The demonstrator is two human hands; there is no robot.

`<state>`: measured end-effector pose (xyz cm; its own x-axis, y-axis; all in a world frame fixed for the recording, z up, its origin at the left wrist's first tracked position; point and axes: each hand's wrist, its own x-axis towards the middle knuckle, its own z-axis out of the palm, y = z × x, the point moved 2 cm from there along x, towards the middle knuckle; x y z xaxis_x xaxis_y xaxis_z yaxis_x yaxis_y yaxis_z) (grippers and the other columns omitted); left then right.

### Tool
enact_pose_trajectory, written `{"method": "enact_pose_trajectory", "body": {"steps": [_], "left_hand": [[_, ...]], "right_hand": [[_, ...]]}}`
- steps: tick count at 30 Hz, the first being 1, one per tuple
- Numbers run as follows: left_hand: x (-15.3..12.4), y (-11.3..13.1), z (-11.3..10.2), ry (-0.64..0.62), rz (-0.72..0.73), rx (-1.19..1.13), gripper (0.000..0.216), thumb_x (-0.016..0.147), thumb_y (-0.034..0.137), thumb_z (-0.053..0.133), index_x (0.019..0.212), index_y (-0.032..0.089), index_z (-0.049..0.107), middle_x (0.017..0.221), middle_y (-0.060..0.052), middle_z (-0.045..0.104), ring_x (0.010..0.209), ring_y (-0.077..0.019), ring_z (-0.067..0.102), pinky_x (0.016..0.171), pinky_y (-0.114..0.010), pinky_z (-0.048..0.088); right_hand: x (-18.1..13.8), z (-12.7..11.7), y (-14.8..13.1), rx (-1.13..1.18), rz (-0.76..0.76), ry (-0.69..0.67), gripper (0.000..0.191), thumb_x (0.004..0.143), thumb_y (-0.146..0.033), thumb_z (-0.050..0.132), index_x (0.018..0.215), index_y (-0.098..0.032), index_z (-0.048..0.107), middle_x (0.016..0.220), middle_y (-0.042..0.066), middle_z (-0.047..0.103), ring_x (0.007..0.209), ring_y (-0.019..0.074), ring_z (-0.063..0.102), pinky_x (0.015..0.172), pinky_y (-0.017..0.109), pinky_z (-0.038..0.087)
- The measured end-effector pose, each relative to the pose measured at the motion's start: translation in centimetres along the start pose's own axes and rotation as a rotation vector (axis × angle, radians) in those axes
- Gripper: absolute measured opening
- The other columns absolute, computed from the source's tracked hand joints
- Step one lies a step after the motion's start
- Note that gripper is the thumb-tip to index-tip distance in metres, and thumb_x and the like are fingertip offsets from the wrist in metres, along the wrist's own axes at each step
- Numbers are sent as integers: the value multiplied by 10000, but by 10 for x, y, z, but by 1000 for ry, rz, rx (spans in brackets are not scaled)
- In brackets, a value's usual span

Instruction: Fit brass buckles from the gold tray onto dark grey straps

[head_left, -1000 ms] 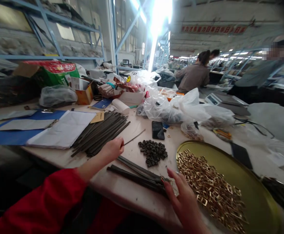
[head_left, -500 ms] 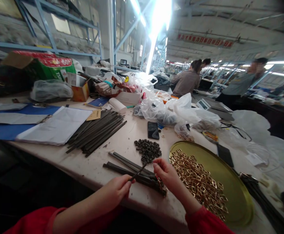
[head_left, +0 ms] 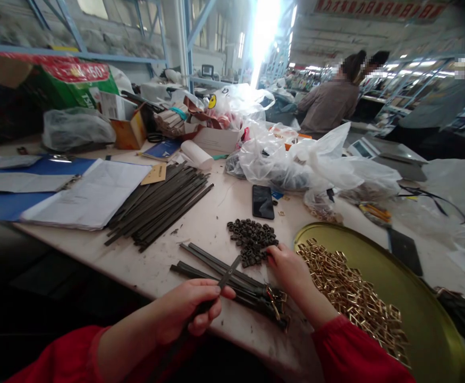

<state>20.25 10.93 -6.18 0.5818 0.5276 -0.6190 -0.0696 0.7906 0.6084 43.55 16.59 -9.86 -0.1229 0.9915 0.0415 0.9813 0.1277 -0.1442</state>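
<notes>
Here, left hand (head_left: 198,306): fingers pinch one dark strap (head_left: 229,272) above the desk (head_left: 220,210).
Right hand (head_left: 290,266): fingers at the black loops (head_left: 252,238); I cannot tell if they grip one.
Strap bunch (head_left: 248,292): looks done, gold buckles (head_left: 274,303) at one end.
Strip pile (head_left: 164,205): plain, many left.

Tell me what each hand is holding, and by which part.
The left hand holds a dark strip near its far end. The right hand is at the pile of small dark loops; whether it holds one cannot be told.
</notes>
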Motion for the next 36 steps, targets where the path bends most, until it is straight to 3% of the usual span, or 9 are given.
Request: {"method": "enact_pose_trajectory", "body": {"steps": [6, 11, 19, 24, 28, 31, 34, 36], "left_hand": [[-2, -1, 0, -38, 10, -26, 234, 780, 267, 509, 939, 115, 588, 514, 50, 474, 325, -7, 266, 333, -159, 138], [-2, -5, -1, -35, 2, -49, 226, 768, 251, 513, 938, 121, 583, 528, 47, 481, 326, -8, 262, 334, -161, 138], [-10, -8, 2, -56, 10, -44, 258, 793, 284, 499, 979, 116, 559, 483, 63, 436, 338, -22, 239, 355, -171, 127], [-18, -11, 5, 16, 29, -23, 325, 783, 372, 481, 955, 107, 555, 513, 59, 450, 352, -25, 264, 364, -172, 147], [-24, -16, 4, 113, 85, 35, 223, 699, 276, 563, 867, 131, 538, 591, 54, 481, 422, -32, 391, 373, -147, 229], [-28, -18, 7, 129, 147, 127, 186, 667, 219, 562, 827, 137, 515, 640, 44, 525, 435, -38, 453, 375, -148, 288], [-33, -19, 12, 126, 147, 178, 178, 660, 194, 539, 826, 136, 511, 665, 35, 557, 411, -34, 459, 362, -148, 294], [-35, -18, 16, 120, 132, 183, 189, 657, 194, 535, 836, 134, 520, 666, 34, 563, 415, -36, 469, 356, -145, 293]], "right_hand": [[7, -3, 12, -25, 15, 24, 187, 865, -226, 439, 993, -174, 564, 928, 75, 598, 774, 177, 583, 660, 258, 389], [15, 0, 21, -26, 28, 25, 131, 829, -170, 478, 908, -176, 581, 906, 66, 577, 722, 165, 567, 658, 255, 388], [10, 8, 21, 58, 4, 35, 64, 770, -117, 509, 811, -159, 535, 843, 76, 558, 800, 194, 535, 714, 273, 381], [2, -1, 22, 161, 10, 67, 87, 747, -129, 510, 680, -182, 525, 772, 53, 545, 688, 180, 518, 667, 294, 381], [-14, -13, 8, 290, -6, 107, 136, 786, -241, 501, 661, -188, 515, 706, 34, 548, 642, 164, 517, 629, 287, 403], [-31, -19, -12, 584, 28, 90, 207, 798, -384, 489, 785, -180, 529, 642, 2, 545, 564, 141, 521, 539, 259, 427], [-46, -20, -35, 1107, 147, -33, 386, 722, -466, 569, 966, -169, 541, 641, -16, 557, 553, 136, 536, 528, 263, 452], [-54, -21, -46, 1281, 228, -126, 424, 684, -484, 612, 958, -164, 577, 625, -17, 564, 568, 134, 543, 563, 272, 464]]}}
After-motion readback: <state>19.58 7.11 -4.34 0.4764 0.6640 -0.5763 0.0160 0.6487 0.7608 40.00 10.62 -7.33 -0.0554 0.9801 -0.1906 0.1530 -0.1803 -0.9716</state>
